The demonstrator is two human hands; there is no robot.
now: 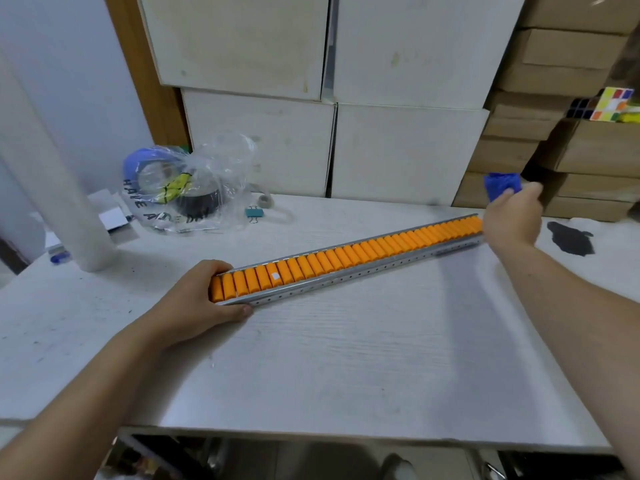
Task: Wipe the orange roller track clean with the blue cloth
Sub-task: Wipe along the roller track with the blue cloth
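From the head camera, the orange roller track [346,259] lies slantwise across the middle of the frame on the white table [346,368], running from centre-left up toward the right. It is a long, narrow metal channel with a perforated side rail, packed with short orange cylinders set side by side; they look smooth and plastic, and one near the left end carries a small pale patch.

The left hand [194,306] wraps the near end of the track, thumb along the front rail and fingers over the far edge, its grip clenched on the metal. The likely reason is plain: the rollers turn freely and the table top looks slick, so the track would slide under a wiping stroke unless pinned.

The right hand [512,220] is at the far end, in the right of the frame, with the blue cloth [502,185] bunched in its grip into a soft, crumpled wad that pokes out above the fingers. The hand is blurred and appears raised just past the track's end rather than pressed on the rollers, which suggests a stroke is either ending or about to start there.

At centre-left a crinkled clear plastic bag [183,188] holds rolls of tape, well apart from the work.
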